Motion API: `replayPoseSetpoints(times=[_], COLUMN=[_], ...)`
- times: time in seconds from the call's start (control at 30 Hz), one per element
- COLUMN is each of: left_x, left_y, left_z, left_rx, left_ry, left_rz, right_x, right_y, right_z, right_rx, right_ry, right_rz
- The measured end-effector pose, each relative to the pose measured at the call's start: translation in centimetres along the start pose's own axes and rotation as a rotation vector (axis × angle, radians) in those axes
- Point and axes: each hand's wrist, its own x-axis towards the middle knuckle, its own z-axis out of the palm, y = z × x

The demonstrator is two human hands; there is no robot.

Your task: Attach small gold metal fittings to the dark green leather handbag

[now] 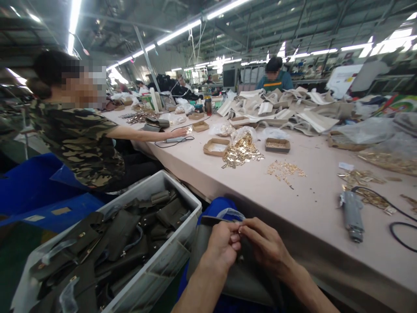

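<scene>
My left hand (224, 246) and my right hand (265, 244) meet low in front of me, below the table edge. Both pinch something small between the fingertips; I cannot make out what it is. Under the hands lies a dark olive leather piece (234, 278) on my lap, with a thin clear plastic strip (228, 214) above it. A white crate (169, 256) full of dark olive leather pieces with small metal studs stands close on my left.
A long beige table (293, 204) carries piles of gold metal fittings (241, 152), small cardboard trays (216, 147), an electric screwdriver (352, 214) with a black cable, and beige bag parts at the back. A person in camouflage (78, 134) sits left, reaching onto the table. Blue bins stand behind.
</scene>
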Motion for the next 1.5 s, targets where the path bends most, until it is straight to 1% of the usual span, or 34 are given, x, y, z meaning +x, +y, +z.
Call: replayPoseSetpoints(times=[0.07,0.1,0.13,0.17,0.23,0.27,0.3,0.33,0.4,0.47,0.57,0.63,0.73,0.87,1.0,1.17,1.23,1.33,1.5], left_x=[-0.1,-0.2,-0.4,-0.5,-0.7,-0.6,-0.4,-0.2,0.5,1.1,1.7,1.9,2.0,2.0,2.0,2.0,1.8,1.4,0.9], left_y=[0.6,0.7,0.7,0.6,0.4,0.3,0.1,0.0,-0.3,-1.0,-2.4,-3.1,-3.4,-3.2,-3.2,-3.4,-3.3,-2.8,-1.6], left_z=[0.3,0.4,0.4,0.4,0.3,0.1,0.0,-0.1,-0.4,-0.6,-0.7,-0.6,-0.5,-0.2,0.0,-0.2,-0.4,-0.5,-0.4], left_rx=[0.012,0.032,0.080,0.159,0.386,0.510,0.622,0.709,0.836,0.924,1.055,1.162,1.250,1.255,1.261,1.208,1.143,1.037,0.934], left_ry=[-0.006,0.011,0.048,0.105,0.218,0.246,0.249,0.232,0.209,0.239,0.322,0.364,0.376,0.387,0.405,0.404,0.371,0.314,0.314], left_rz=[-0.023,0.004,0.085,0.220,0.567,0.723,0.837,0.899,0.965,1.046,1.164,1.198,1.215,1.207,1.202,1.233,1.235,1.199,1.100], right_x=[1.5,2.3,3.1,3.8,4.8,5.1,5.3,5.5,5.5,5.5,5.5,5.5,5.6,5.6,5.5,5.2,5.1,4.9,4.8], right_y=[0.8,1.2,1.5,1.8,2.3,2.5,2.6,2.7,3.0,3.3,3.6,3.6,3.7,3.9,4.4,4.6,4.6,4.5,3.9], right_z=[-0.1,-0.1,-0.1,-0.2,-0.1,0.0,0.1,0.3,0.7,1.1,1.5,1.5,1.3,0.7,0.4,0.4,0.4,0.2,-0.1], right_rx=[0.034,0.053,0.072,0.092,0.156,0.199,0.246,0.292,0.361,0.385,0.373,0.373,0.428,0.575,0.704,0.761,0.740,0.647,0.439], right_ry=[0.040,0.069,0.096,0.114,0.108,0.089,0.073,0.065,0.066,0.091,0.136,0.159,0.166,0.124,0.109,0.128,0.137,0.124,0.082], right_rz=[0.052,0.098,0.154,0.217,0.343,0.403,0.453,0.494,0.565,0.615,0.651,0.672,0.717,0.778,0.796,0.848,0.833,0.761,0.670])
